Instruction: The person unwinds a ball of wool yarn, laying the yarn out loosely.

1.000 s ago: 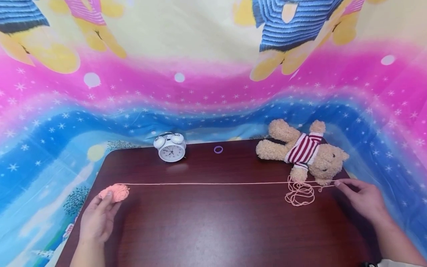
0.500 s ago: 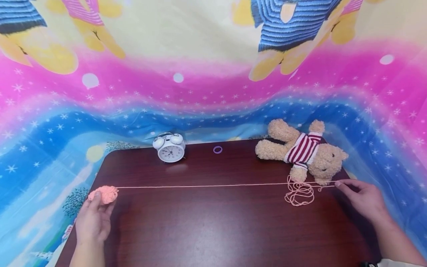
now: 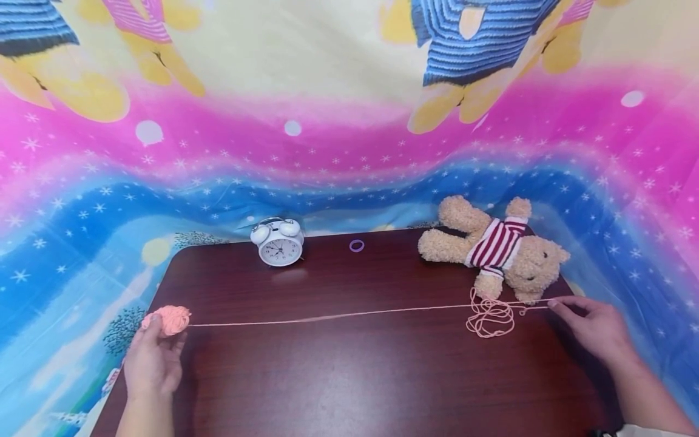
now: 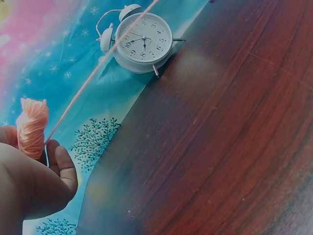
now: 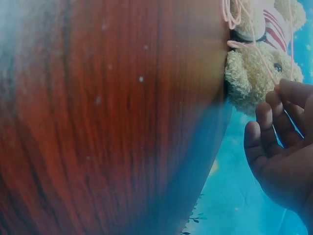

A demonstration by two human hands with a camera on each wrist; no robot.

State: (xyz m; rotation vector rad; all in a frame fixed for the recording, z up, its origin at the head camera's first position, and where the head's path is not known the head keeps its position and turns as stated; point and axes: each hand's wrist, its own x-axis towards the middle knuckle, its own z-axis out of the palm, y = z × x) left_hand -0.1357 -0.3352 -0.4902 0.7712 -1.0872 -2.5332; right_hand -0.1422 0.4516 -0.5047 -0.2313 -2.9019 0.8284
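At the table's left side my left hand holds a small ball of peach yarn between thumb and fingers. The left wrist view shows the wound yarn ball upright in the grip, with a strand running off it. That strand stretches across the table to my right hand, which pinches it between thumb and forefinger. A loose tangle of the same yarn lies just left of the right hand, by the teddy bear. In the right wrist view, the right hand pinches the yarn near the bear's head.
A teddy bear in a striped shirt lies on its side at the back right. A white alarm clock stands at the back left, and a purple ring lies right of it. Patterned cloth hangs behind the dark table.
My left hand has moved a little left with the yarn ball. The strand's left end has dropped lower, so it now slopes and looks slightly slacker. The right hand has stayed nearly still.
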